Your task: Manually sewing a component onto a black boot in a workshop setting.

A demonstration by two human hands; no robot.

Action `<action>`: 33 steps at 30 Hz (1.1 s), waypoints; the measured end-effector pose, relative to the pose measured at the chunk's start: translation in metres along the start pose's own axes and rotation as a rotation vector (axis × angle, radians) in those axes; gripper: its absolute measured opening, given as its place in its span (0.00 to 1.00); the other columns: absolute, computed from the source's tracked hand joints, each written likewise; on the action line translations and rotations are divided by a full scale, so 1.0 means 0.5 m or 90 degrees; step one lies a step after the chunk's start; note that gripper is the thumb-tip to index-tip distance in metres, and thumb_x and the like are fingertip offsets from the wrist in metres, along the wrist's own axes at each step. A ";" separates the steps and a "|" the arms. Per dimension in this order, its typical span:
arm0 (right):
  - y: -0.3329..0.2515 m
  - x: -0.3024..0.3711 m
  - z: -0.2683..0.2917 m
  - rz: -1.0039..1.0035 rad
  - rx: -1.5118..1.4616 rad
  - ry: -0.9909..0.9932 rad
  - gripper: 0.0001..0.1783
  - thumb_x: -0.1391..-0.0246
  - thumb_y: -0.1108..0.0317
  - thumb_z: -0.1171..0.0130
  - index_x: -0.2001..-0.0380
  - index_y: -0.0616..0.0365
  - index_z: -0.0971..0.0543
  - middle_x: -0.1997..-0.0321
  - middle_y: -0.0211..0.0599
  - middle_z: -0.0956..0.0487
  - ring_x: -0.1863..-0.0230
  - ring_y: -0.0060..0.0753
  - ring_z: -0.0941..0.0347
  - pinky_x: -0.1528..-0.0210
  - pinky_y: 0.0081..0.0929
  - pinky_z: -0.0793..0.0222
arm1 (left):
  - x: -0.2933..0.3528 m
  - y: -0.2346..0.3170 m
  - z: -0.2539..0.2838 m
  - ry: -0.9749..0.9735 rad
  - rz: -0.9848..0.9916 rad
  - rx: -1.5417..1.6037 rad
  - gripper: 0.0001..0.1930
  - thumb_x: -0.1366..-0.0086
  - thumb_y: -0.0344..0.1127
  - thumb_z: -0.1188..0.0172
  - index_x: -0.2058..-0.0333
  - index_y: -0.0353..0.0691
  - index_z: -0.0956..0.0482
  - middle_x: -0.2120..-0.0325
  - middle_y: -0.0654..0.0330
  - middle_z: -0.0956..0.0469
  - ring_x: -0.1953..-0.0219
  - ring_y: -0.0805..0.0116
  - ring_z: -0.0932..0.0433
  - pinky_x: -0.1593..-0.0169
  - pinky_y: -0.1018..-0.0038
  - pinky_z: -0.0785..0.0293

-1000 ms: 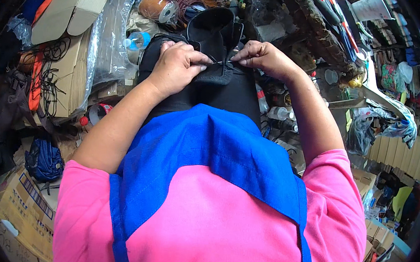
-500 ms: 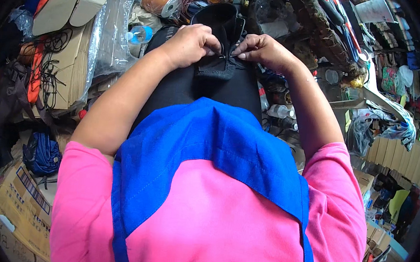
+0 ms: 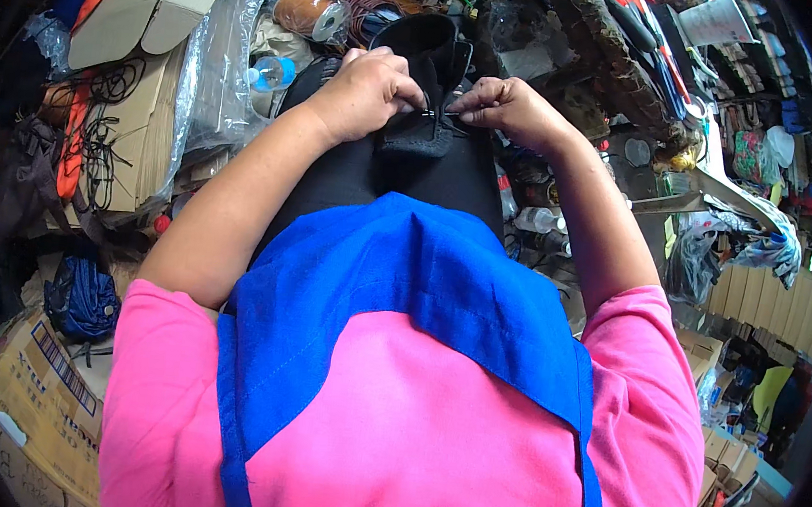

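Observation:
A black boot-shaped piece [image 3: 418, 137], with a wide round cuff at its far end and a blunt, fuzzy-looking near end, rests on my black-trousered legs. At its left edge my left hand [image 3: 370, 94] is closed, thumb and forefinger pinched together over the middle opening. Opposite it, my right hand [image 3: 505, 110] is also pinched, its fingertips close to the left ones at the piece's right edge. Thin pale bits show at both fingertips, perhaps thread or a needle; they are too small to name. The inside of the piece is dark.
A blue apron [image 3: 397, 243] covers my lap. To the left stand flattened cardboard [image 3: 136, 143] and plastic sheeting [image 3: 224, 73]. Beyond my left hand lies an orange cord spool [image 3: 306, 13]. Clear bottles [image 3: 539, 219] and a wooden-looking beam [image 3: 626, 55] are on the right.
Both hands and the black piece stay almost in place, pinched fingertips shifting only slightly. The whole view has moved a little.

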State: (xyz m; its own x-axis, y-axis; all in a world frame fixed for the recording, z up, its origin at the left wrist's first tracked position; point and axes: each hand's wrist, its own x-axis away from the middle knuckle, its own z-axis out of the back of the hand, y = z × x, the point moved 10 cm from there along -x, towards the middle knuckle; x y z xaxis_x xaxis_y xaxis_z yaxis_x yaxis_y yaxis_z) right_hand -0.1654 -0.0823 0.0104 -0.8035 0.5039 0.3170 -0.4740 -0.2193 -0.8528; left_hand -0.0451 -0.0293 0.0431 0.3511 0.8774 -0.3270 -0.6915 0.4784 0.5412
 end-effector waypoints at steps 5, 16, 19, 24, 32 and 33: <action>0.003 0.000 -0.002 -0.025 -0.003 0.012 0.11 0.50 0.75 0.38 0.61 0.58 0.17 0.66 0.27 0.24 0.62 0.20 0.28 0.56 0.21 0.31 | -0.011 0.040 0.012 -0.003 -0.055 -0.054 0.04 0.49 0.30 0.38 0.73 0.47 0.18 0.74 0.65 0.28 0.62 0.64 0.29 0.54 0.67 0.38; -0.062 0.028 0.013 0.060 0.190 0.083 0.12 0.52 0.73 0.37 0.61 0.54 0.16 0.69 0.28 0.24 0.63 0.23 0.29 0.58 0.22 0.31 | 0.053 0.047 0.054 0.063 0.076 -0.127 0.10 0.51 0.28 0.37 0.68 0.48 0.17 0.72 0.64 0.25 0.61 0.62 0.28 0.55 0.66 0.38; -0.029 0.016 0.008 0.000 0.089 0.033 0.13 0.52 0.73 0.37 0.60 0.55 0.17 0.68 0.28 0.24 0.63 0.22 0.28 0.58 0.23 0.31 | 0.041 0.035 0.050 0.059 0.064 -0.104 0.09 0.51 0.28 0.36 0.69 0.48 0.17 0.73 0.64 0.25 0.62 0.63 0.27 0.55 0.66 0.37; -0.004 -0.006 0.003 -0.003 0.007 -0.029 0.13 0.50 0.72 0.36 0.59 0.57 0.17 0.64 0.29 0.22 0.61 0.22 0.27 0.56 0.21 0.30 | 0.021 -0.010 0.021 0.023 0.060 -0.020 0.07 0.51 0.29 0.36 0.71 0.48 0.17 0.74 0.65 0.23 0.63 0.64 0.26 0.57 0.68 0.35; 0.010 -0.002 0.002 -0.001 -0.033 -0.029 0.12 0.49 0.70 0.37 0.59 0.57 0.18 0.62 0.28 0.22 0.58 0.22 0.27 0.54 0.21 0.31 | 0.021 -0.016 0.001 -0.025 0.073 -0.015 0.06 0.51 0.31 0.35 0.72 0.48 0.16 0.73 0.65 0.23 0.61 0.64 0.27 0.57 0.69 0.31; 0.004 0.001 -0.001 -0.001 -0.033 -0.030 0.12 0.49 0.70 0.37 0.59 0.57 0.18 0.62 0.28 0.22 0.58 0.22 0.27 0.54 0.21 0.31 | 0.023 -0.019 0.002 -0.025 0.075 -0.015 0.06 0.51 0.31 0.35 0.72 0.48 0.16 0.73 0.65 0.23 0.61 0.64 0.27 0.57 0.69 0.31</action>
State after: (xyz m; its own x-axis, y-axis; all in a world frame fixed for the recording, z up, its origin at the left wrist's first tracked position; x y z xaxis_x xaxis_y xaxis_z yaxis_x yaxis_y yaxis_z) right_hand -0.1665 -0.0823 0.0087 -0.8197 0.4634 0.3367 -0.4567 -0.1739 -0.8725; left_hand -0.0339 -0.0234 0.0350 0.2912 0.9283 -0.2313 -0.7442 0.3718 0.5549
